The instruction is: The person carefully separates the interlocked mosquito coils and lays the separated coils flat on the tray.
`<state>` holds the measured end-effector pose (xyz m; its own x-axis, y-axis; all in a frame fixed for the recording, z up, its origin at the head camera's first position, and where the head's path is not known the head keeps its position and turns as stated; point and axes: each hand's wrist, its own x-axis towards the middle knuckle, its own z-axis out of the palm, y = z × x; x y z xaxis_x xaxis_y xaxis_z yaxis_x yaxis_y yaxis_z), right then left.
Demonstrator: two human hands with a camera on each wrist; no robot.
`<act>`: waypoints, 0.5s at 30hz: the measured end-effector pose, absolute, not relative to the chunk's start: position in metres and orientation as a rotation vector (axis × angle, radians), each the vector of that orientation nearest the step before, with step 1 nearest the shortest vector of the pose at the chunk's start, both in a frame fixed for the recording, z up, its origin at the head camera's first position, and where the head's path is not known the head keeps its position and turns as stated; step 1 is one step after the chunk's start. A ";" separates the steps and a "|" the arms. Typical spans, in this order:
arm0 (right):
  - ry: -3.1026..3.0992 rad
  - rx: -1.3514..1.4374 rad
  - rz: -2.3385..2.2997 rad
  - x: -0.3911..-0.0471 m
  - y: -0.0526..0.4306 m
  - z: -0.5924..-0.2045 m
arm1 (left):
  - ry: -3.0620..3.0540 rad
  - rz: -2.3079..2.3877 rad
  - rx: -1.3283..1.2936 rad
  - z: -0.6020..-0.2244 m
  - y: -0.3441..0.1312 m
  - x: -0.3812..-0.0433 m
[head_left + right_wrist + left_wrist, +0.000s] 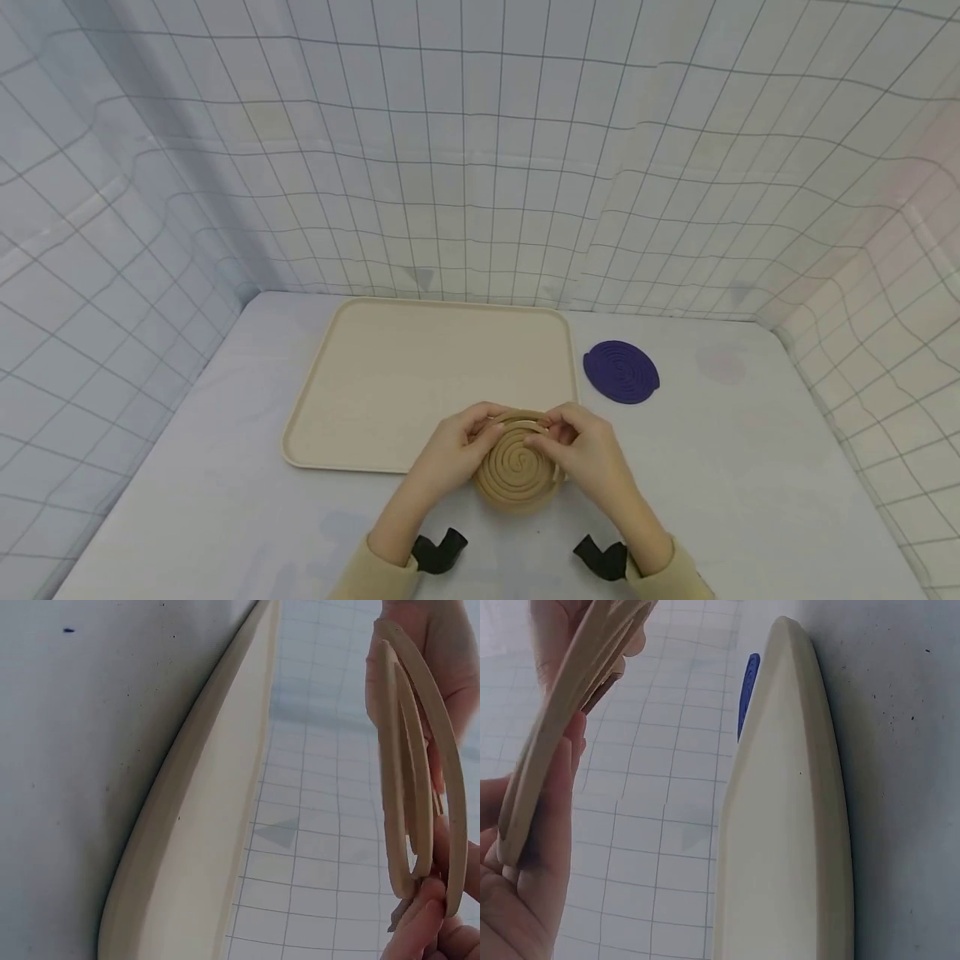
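A tan coaster [517,467], coiled in a flat spiral, is held up between both hands near the front of the table. My left hand [457,446] pinches its left edge, thumb on the face and fingers behind. On the upper right, my right hand [588,454] pinches the outer strip of the coil. Gaps show there between the outer turns. Seen edge-on in the right wrist view, the coaster [442,727] has its outer loops spread apart. The left wrist view shows its rim [547,735] raised above the table.
Behind the hands lies a cream tray [442,350], its near right corner close to the coaster. A purple spiral coaster [621,372] rests flat right of the tray. White grid-lined cloth [480,167] walls the table at back and sides. Black straps [441,552] sit by both wrists.
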<state>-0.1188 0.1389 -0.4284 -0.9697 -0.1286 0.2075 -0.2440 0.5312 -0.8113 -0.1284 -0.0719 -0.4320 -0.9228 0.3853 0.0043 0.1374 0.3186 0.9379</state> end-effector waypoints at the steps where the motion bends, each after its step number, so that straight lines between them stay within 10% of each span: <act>1: -2.654 0.285 1.479 -0.119 0.139 -0.428 | 2.335 1.659 0.492 -0.432 -0.073 -0.129; 15: -2.597 0.153 1.793 -0.123 0.149 -0.433 | 2.091 1.720 0.454 -0.430 -0.081 -0.128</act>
